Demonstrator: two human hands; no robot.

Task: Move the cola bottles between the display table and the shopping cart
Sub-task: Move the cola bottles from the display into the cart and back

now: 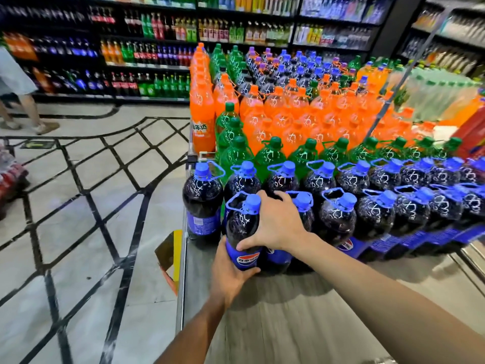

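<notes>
- Gripping low on the label, the left hand [231,271] wraps the cola bottle [242,232] at the front left of the display table [275,324].
- The right hand [278,222] curls round the same bottle's shoulder, so both hands hold it.
- Risk: its body touches a neighbouring bottle [301,224]; a sideways drag could likely topple that one.
- All bottles look full and capped; no shopping cart is visible.
</notes>
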